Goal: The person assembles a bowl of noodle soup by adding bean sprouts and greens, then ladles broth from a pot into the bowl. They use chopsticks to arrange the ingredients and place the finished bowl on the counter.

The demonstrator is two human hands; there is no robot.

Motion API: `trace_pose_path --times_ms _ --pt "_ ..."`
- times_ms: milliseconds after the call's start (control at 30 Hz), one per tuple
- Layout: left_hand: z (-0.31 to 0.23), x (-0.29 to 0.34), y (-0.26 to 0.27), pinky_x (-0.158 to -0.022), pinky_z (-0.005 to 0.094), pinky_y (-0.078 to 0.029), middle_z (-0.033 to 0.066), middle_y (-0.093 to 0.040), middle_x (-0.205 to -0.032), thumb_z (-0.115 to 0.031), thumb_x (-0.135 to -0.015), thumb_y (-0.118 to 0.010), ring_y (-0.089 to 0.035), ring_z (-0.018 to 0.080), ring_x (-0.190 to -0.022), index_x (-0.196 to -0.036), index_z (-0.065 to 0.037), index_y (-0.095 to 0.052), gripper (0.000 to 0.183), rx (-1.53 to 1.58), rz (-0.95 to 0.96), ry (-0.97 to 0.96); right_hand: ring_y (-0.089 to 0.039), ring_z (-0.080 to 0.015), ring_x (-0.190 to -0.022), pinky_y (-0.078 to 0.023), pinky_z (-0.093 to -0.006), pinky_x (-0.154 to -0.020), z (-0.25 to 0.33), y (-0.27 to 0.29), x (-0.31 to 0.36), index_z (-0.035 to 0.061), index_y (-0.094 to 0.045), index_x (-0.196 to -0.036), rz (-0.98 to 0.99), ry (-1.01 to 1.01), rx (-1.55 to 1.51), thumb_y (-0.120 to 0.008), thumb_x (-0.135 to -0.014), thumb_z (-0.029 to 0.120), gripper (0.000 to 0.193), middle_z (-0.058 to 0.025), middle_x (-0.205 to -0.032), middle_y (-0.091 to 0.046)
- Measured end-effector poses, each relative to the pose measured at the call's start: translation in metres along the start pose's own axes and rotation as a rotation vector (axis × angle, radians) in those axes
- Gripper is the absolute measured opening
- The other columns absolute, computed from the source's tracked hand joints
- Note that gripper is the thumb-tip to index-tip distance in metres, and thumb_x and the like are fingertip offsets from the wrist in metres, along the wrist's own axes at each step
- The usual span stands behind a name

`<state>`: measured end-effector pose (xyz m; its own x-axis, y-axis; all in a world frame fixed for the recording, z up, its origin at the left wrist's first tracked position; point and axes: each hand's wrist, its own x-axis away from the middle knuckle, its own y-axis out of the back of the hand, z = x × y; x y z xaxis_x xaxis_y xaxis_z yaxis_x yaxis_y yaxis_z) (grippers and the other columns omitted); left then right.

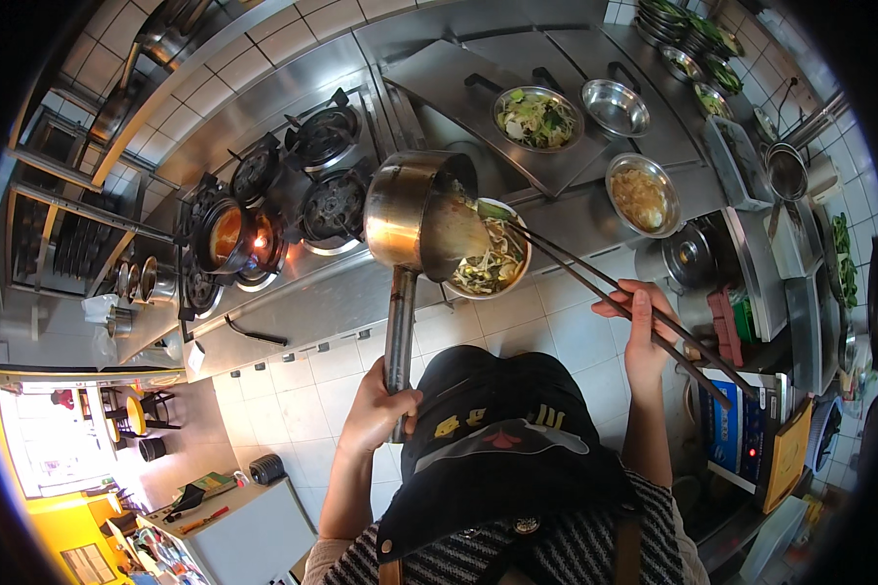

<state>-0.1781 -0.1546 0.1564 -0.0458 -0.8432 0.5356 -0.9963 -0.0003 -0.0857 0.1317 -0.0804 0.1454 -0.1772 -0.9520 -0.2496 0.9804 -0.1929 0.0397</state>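
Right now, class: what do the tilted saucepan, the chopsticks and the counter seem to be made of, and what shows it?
Saucepan: polished metal, probably stainless steel; its side mirrors warm light.
Chopsticks: dark, matt and thin, perhaps wood or plastic; the look leaves it open.
Counter: brushed steel sheet, grey with a soft sheen.

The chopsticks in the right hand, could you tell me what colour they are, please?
Dark brown chopsticks, seen in the head view.
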Motion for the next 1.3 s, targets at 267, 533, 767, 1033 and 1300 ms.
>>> trace_pose_path --times_ms 267,533,767,1033,1300 --pt "-0.004 0.003 0.010 -0.031 0.0264 -0.037 0.0084 -0.048 -0.054 0.005 -0.072 -0.055 -0.047 0.0168 -0.034 -0.094 0.004 -0.038 0.028 0.220 0.008 0.007 -0.066 -0.0227 -0.064 -0.054 -0.0299 -0.064 -0.006 0.005 0.000 -0.0086 -0.055 -0.099 -0.049 -0.020 -0.027 -0.041 -0.098 0.017 0.029 -0.0134 -0.078 -0.061" --pt "-0.004 0.004 0.003 -0.037 0.0262 -0.041 0.0070 -0.051 -0.056 0.003 -0.074 -0.056 -0.050 0.0157 -0.037 -0.092 0.003 -0.039 0.025 0.000 -0.019 0.024 -0.066 -0.0234 -0.063 -0.054 -0.0308 -0.064 -0.007 0.006 -0.002 -0.0088 -0.054 -0.100 -0.068 -0.010 -0.006 -0.041 -0.098 0.020 0.032 -0.0136 -0.079 -0.061" --pt "-0.007 0.003 -0.006 -0.036 0.0261 -0.040 0.0049 -0.050 -0.056 0.005 -0.074 -0.055 -0.051 0.0142 -0.039 -0.094 0.005 -0.040 0.025 -0.238 -0.054 0.011 -0.066 -0.0246 -0.062 -0.055 -0.0316 -0.064 -0.008 0.008 -0.002 -0.0091 -0.055 -0.100 -0.092 -0.014 -0.035 -0.043 -0.097 0.023 0.035 -0.0148 -0.080 -0.061" --pt "-0.012 0.002 0.009 -0.034 0.0265 -0.039 0.0067 -0.049 -0.054 0.006 -0.073 -0.055 -0.048 0.0154 -0.036 -0.097 0.005 -0.040 0.029 0.030 0.003 0.008 -0.066 -0.0250 -0.063 -0.053 -0.0311 -0.064 -0.007 0.010 0.000 -0.0090 -0.055 -0.099 -0.152 -0.045 -0.117 -0.041 -0.098 0.019 0.031 -0.0150 -0.078 -0.062" --pt "-0.009 0.003 -0.002 -0.035 0.0261 -0.039 0.0051 -0.048 -0.055 0.003 -0.075 -0.055 -0.051 0.0148 -0.038 -0.097 0.005 -0.040 0.026 -0.165 -0.064 0.021 -0.066 -0.0258 -0.063 -0.054 -0.0325 -0.065 -0.005 0.011 -0.001 -0.0095 -0.055 -0.101 -0.195 -0.038 -0.118 -0.042 -0.098 0.022 0.034 -0.0157 -0.079 -0.062"
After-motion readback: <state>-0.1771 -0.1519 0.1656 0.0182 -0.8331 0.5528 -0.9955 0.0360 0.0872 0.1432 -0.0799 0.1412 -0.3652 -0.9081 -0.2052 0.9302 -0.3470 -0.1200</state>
